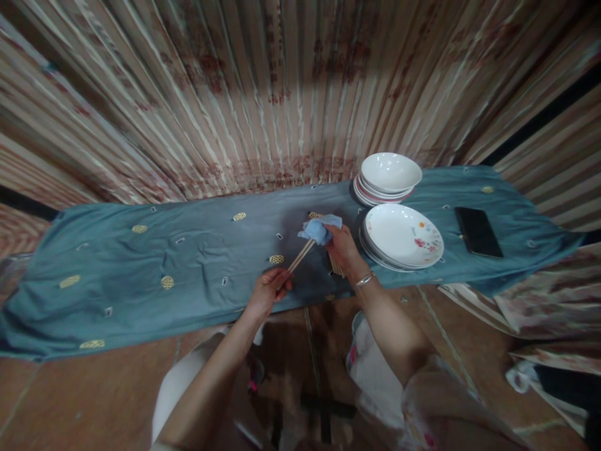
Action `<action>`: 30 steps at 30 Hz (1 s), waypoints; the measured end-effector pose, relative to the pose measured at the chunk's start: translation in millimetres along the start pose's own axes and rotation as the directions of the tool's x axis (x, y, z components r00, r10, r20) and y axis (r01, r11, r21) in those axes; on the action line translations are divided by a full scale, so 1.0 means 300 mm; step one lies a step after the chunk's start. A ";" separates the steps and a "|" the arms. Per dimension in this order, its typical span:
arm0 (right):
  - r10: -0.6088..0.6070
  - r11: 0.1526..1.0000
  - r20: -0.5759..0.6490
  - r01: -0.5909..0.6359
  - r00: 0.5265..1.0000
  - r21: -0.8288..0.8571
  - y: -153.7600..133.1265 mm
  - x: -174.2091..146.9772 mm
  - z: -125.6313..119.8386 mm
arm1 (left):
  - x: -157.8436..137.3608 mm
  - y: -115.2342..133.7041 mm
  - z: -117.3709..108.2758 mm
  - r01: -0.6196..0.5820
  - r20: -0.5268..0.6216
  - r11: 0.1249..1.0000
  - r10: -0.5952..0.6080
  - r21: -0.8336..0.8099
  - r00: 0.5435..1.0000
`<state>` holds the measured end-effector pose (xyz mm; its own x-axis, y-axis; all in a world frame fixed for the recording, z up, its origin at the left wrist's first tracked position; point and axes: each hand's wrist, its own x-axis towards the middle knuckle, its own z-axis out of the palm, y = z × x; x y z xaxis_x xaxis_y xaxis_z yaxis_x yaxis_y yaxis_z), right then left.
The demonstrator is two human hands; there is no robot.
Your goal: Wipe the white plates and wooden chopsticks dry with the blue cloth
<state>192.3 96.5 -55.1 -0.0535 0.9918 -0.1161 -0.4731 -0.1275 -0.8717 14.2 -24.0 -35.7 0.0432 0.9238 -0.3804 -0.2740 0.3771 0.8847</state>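
Observation:
My left hand point(273, 287) is closed round the near ends of a pair of chopsticks point(301, 255), which slant up and to the right above the table. At their far end a light blue cloth point(320, 230) is wrapped about them, and my right hand point(342, 245) grips that cloth. A silver bangle circles my right wrist. Partly hidden under my right hand, a bundle of more chopsticks point(337, 269) lies on the cloth-covered table. Just right of it stands a stack of floral plates point(399, 235).
White bowls point(391, 173) are stacked behind the plates. A black phone or tablet point(478, 232) lies at the right. The long table wears a teal cloth point(197, 250) with yellow pineapple prints. Pleated curtains point(244, 94) hang close behind it, and tiled floor shows in front.

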 end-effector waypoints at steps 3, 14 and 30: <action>0.008 0.999 -0.012 -0.008 1.000 0.043 -0.001 0.000 0.012 | 0.004 -0.002 0.000 0.013 -0.007 1.000 -0.013 -0.012 1.000; 0.050 0.999 -0.023 -0.050 0.998 0.002 0.041 -0.007 0.029 | -0.003 -0.004 0.002 0.017 -0.012 0.998 -0.018 -0.066 1.000; 0.109 0.987 0.149 -0.089 0.983 -0.136 0.006 -0.079 0.094 | -0.009 0.063 -0.048 -0.148 -0.193 0.974 0.113 -0.172 0.975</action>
<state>168.0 73.1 -40.5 -0.2357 0.9619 -0.1384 -0.3424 -0.2154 -0.9145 -5.1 -20.3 -21.7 -0.1746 0.9304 -0.3223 -0.4388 0.2196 0.8714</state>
